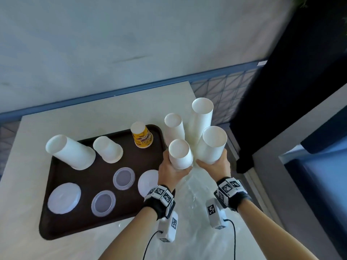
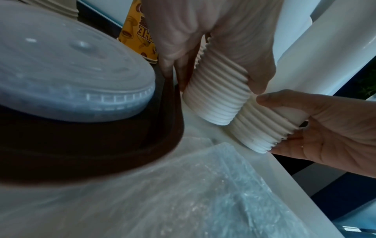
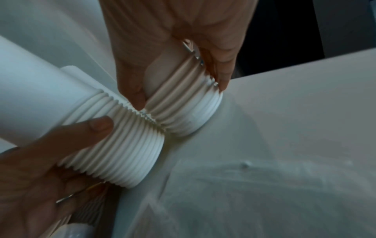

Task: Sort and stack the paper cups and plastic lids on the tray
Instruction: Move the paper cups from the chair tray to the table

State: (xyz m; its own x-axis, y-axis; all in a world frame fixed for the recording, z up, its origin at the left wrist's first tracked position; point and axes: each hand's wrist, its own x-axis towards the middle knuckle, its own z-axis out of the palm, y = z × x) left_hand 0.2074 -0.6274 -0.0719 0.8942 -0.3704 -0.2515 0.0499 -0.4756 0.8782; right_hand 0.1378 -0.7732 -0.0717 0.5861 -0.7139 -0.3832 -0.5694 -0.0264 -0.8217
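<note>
A dark brown tray (image 1: 56, 229) holds upside-down cup stacks: a wide white one (image 1: 70, 152), a smaller white one (image 1: 108, 149) and a yellow printed one (image 1: 141, 136). Several translucent lids (image 1: 63, 197) lie on its near half. Just right of the tray, my left hand (image 1: 174, 167) grips a narrow stack of white cups (image 1: 180, 154) near its ribbed rims (image 2: 215, 99). My right hand (image 1: 212, 160) grips a wider white stack (image 1: 212, 145) beside it. The two stacks' rims (image 3: 150, 116) touch, and both stand rim-down on the table.
Two more white cup stacks (image 1: 174, 126) (image 1: 201, 121) stand behind the held ones near the table's right edge (image 1: 193, 91). A crumpled clear plastic bag (image 1: 197, 212) lies on the table under my wrists. A wall runs behind the table.
</note>
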